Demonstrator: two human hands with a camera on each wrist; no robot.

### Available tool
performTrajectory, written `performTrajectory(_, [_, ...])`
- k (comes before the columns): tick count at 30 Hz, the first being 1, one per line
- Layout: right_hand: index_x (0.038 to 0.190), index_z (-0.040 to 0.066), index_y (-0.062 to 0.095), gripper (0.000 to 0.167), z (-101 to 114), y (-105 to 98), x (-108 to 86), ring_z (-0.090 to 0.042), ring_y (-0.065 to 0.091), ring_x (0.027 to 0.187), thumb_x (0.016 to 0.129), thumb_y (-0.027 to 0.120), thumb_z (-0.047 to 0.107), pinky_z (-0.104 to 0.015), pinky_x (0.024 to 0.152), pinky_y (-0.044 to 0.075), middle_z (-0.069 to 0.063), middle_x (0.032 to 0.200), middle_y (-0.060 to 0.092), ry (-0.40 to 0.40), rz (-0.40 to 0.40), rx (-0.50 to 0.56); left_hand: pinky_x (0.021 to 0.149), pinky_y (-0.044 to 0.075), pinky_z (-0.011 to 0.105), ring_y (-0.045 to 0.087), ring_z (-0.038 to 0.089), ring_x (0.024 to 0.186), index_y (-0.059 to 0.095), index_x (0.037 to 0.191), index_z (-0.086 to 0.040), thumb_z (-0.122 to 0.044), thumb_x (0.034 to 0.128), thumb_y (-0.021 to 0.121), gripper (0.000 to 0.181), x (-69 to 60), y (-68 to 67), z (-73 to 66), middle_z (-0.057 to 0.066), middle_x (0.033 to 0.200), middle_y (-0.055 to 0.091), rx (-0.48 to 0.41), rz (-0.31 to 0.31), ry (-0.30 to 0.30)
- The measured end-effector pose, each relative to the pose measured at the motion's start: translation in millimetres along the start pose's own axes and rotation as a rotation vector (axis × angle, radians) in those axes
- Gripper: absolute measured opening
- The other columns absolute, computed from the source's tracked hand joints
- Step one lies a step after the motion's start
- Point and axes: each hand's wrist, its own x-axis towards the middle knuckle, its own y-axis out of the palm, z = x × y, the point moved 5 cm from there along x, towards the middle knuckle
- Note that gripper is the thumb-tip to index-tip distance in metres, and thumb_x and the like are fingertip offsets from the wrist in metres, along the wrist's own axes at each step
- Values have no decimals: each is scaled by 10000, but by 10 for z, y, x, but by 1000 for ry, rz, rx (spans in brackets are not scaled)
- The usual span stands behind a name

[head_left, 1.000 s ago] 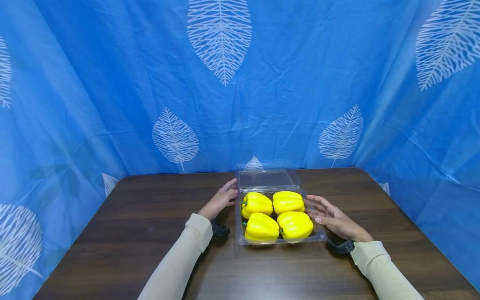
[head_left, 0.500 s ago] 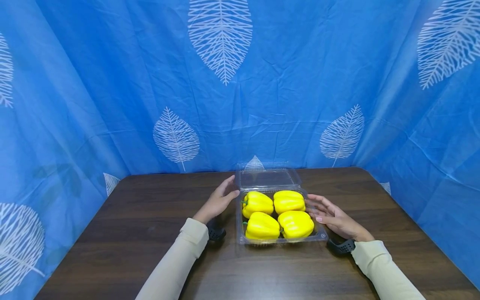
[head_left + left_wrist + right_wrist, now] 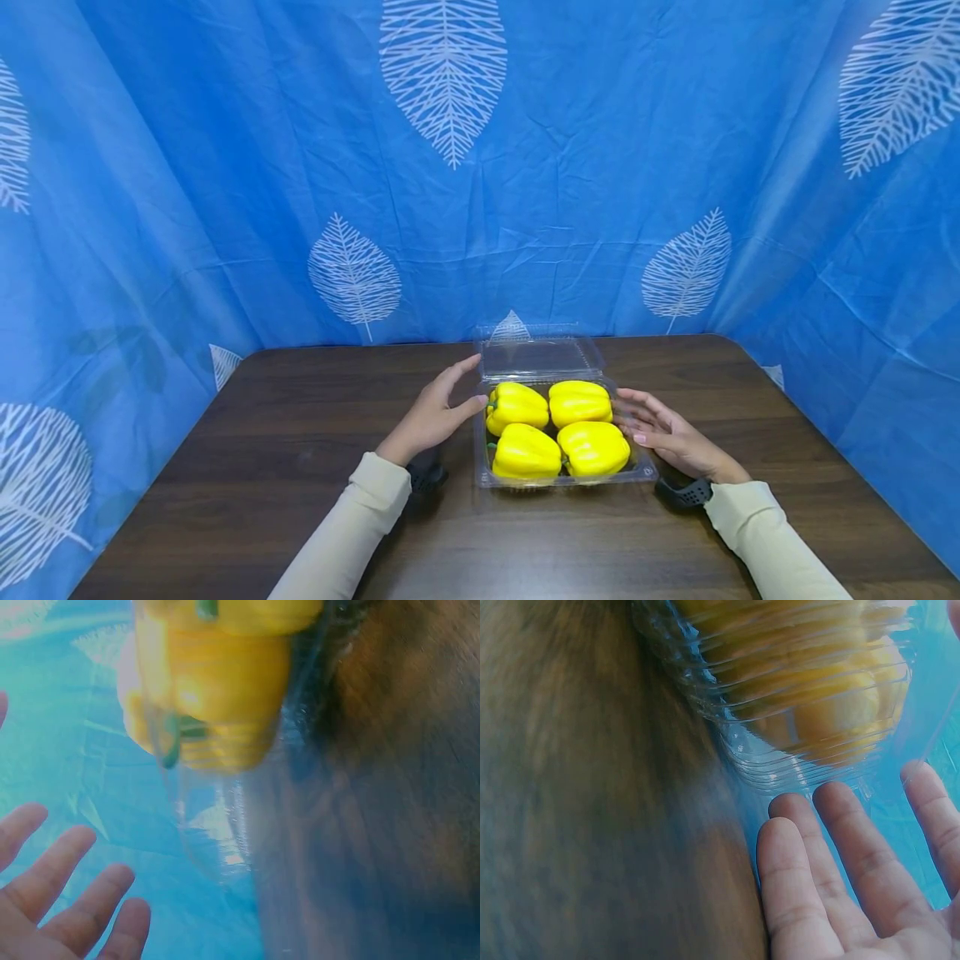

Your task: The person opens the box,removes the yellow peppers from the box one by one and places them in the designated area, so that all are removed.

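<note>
A clear plastic container (image 3: 566,481) with its hinged lid (image 3: 536,358) raised at the back holds several yellow bell peppers (image 3: 527,452). My left hand (image 3: 431,417) is at its left side, fingers extended toward the lid's left edge and thumb by the rear left pepper; contact is unclear. In the left wrist view that hand (image 3: 71,907) has spread fingers, apart from the container. My right hand (image 3: 675,439) lies along the container's right side with straight fingers. The right wrist view shows this hand (image 3: 855,885) with fingertips at the ribbed wall (image 3: 780,776).
The dark wooden table (image 3: 300,467) extends around the container. A blue curtain (image 3: 562,167) with white leaf prints hangs behind the table and along both sides. Each wrist wears a black strap.
My left hand has turned and its thumb has spread from the fingers, reaching over the container's left edge. The right hand and the container have barely changed place.
</note>
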Motion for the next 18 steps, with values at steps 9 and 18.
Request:
performTrajectory(9, [1617, 171, 349, 563, 1, -5, 7, 10, 559, 1381, 1102, 498, 0, -229, 1110, 493, 220, 1540, 505, 1, 2, 3, 1164, 429, 679, 370, 428, 1565, 343, 1691, -74, -231, 1051, 714, 756, -96, 55, -161, 191, 1714, 380, 38, 106, 93])
performTrajectory(18, [1616, 179, 351, 560, 8, -4, -2, 10, 561, 1378, 1105, 502, 5, -228, 1106, 496, 217, 1535, 505, 6, -1, 3, 1147, 468, 646, 518, 418, 1450, 408, 1649, -40, -208, 1012, 763, 748, -141, 127, -235, 187, 1641, 492, 63, 170, 151])
